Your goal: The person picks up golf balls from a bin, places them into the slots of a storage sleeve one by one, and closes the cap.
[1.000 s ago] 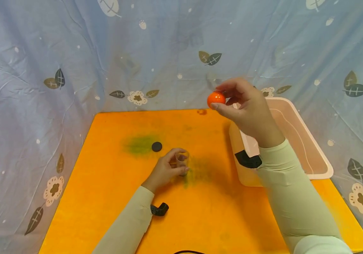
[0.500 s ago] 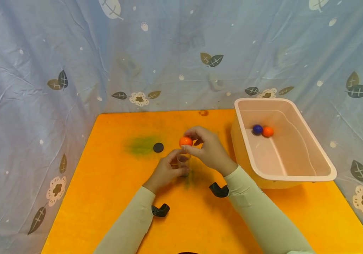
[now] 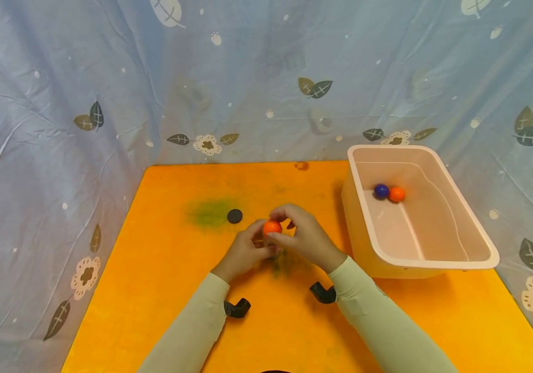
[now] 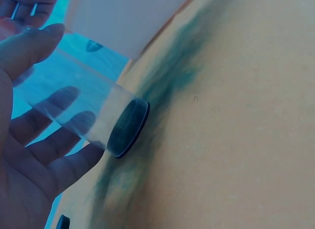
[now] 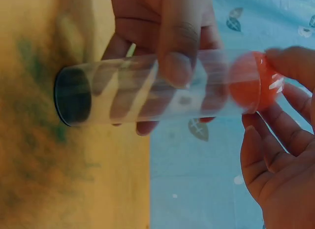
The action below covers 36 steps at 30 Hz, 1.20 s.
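Observation:
My left hand (image 3: 243, 253) grips a clear plastic tube (image 5: 142, 88) with its thumb and fingers wrapped round it. The tube stands upright and has a black cap (image 4: 129, 128) on its bottom end, close to the table. At the tube's top, an orange ball (image 3: 272, 228) sits partly inside the mouth. My right hand (image 3: 306, 235) pinches that ball from above, its thumb and fingertips at the rim. A loose black disc-shaped cap (image 3: 235, 216) lies on the table, beyond the left hand.
To the right stands a pale pink plastic bin (image 3: 378, 243). Inside it a blue ball (image 3: 381, 191) and another orange ball (image 3: 397, 194) lie side by side. A patterned curtain (image 3: 248, 77) hangs around the orange table (image 3: 164, 290).
The right hand has brought the orange ball from above the bin over to the left, then down into the tube's mouth. The left hand has stayed in place with the tube.

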{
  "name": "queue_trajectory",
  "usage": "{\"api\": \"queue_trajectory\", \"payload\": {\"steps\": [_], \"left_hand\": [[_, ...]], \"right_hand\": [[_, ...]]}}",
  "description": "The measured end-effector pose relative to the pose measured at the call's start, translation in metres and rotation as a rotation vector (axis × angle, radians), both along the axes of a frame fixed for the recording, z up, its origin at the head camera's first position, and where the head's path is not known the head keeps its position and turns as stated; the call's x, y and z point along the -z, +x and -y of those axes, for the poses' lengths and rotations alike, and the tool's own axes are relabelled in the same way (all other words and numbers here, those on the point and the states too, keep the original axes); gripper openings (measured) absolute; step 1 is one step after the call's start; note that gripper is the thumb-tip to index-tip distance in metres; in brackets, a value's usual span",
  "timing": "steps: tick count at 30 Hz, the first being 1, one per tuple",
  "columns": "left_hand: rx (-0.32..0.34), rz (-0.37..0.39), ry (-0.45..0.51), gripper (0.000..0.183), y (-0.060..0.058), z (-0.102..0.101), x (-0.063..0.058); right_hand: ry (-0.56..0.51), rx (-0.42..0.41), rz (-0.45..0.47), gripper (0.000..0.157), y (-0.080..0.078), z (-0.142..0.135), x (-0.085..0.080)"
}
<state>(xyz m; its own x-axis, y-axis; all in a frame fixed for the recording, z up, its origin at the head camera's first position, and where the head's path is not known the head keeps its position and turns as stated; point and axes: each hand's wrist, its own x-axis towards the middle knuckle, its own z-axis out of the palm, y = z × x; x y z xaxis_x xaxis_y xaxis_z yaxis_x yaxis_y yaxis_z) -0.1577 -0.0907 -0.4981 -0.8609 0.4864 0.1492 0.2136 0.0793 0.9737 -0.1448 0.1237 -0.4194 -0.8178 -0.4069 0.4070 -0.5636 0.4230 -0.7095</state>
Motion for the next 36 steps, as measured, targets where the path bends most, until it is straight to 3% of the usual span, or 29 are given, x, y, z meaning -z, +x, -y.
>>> {"api": "queue_trajectory", "payload": {"steps": [9,14,18,24,29,32,36], "left_hand": [[-0.002,-0.024,-0.040,0.059,0.000,0.001,0.000],[0.007,-0.017,-0.028,0.057,0.000,0.001,0.002],[0.026,-0.009,0.003,0.053,-0.001,0.001,0.004],[0.044,0.005,0.016,0.056,-0.003,0.000,0.005],[0.065,0.027,0.037,0.056,-0.003,0.001,0.005],[0.065,0.024,0.036,0.056,-0.003,0.002,0.005],[0.045,0.004,0.011,0.056,-0.001,0.002,0.004]], "right_hand": [[0.031,-0.014,-0.023,0.032,0.001,0.000,0.006],[0.078,-0.033,-0.090,0.030,0.002,0.000,-0.009],[0.142,-0.056,-0.180,0.033,0.004,-0.001,-0.044],[0.181,-0.091,-0.330,0.038,0.004,-0.012,-0.116],[0.189,-0.086,-0.447,0.038,-0.009,-0.031,-0.169],[0.200,-0.043,-0.483,0.037,-0.022,-0.050,-0.190],[0.244,0.077,-0.450,0.036,-0.038,-0.079,-0.207]]}}
